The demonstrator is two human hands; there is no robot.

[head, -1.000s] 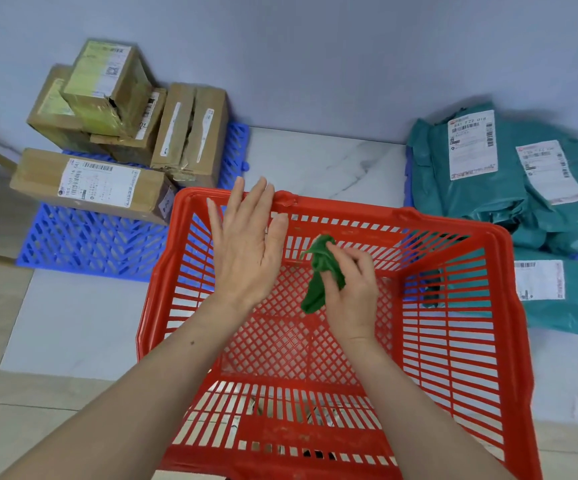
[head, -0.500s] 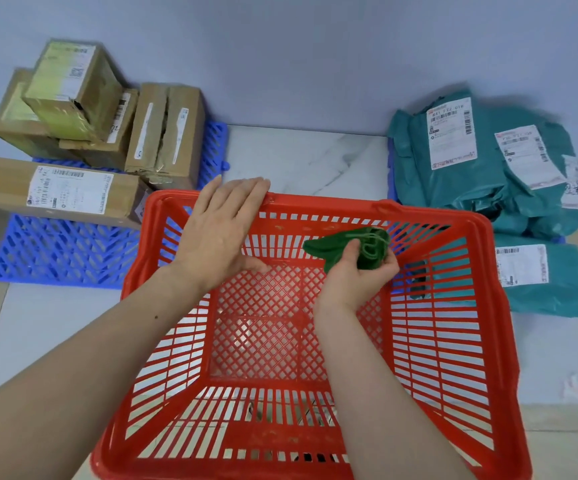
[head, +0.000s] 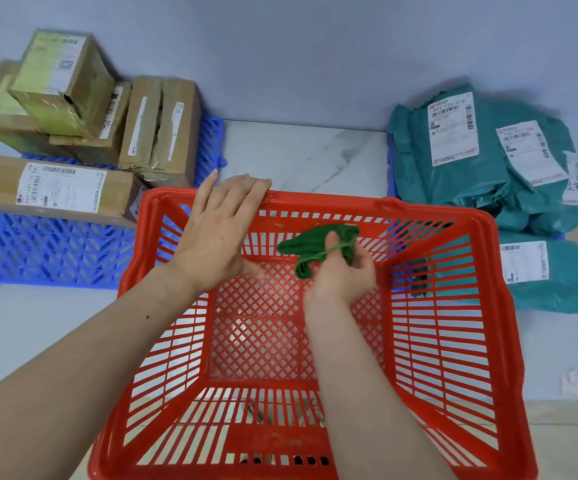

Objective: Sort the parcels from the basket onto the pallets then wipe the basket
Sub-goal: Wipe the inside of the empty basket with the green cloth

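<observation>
The right hand (head: pixel 341 271) sits near the centre of the frame, inside the basket, its fingers and thumb curled around a bunched green cloth (head: pixel 315 245). The cloth is pressed toward the slatted far wall of the red basket (head: pixel 453 341), which suggests the wiping step is under way and is starting on that wall. The left hand (head: pixel 223 230) lies a little to the left of it, fingers straight and together, laid flat over the basket's far rim with the thumb dropping inside the wall. It grips nothing; it looks placed there to steady the light plastic basket so the rubbing does not push it away.

The basket fills the lower middle of the frame and holds no parcels, only the two hands and the cloth, so the sorting part appears finished. It rests on a pale marbled floor slab (head: pixel 301 157).

In the upper left, brown cardboard boxes (head: pixel 55 192) are stacked on a blue pallet (head: pixel 55 251), some leaning on each other. At the right edge, teal mailer bags (head: pixel 481 188) with white labels are heaped together; a sliver of blue shows at their left edge, probably a second pallet. The split seems to be by packaging type: boxes one side, bags the other.
</observation>
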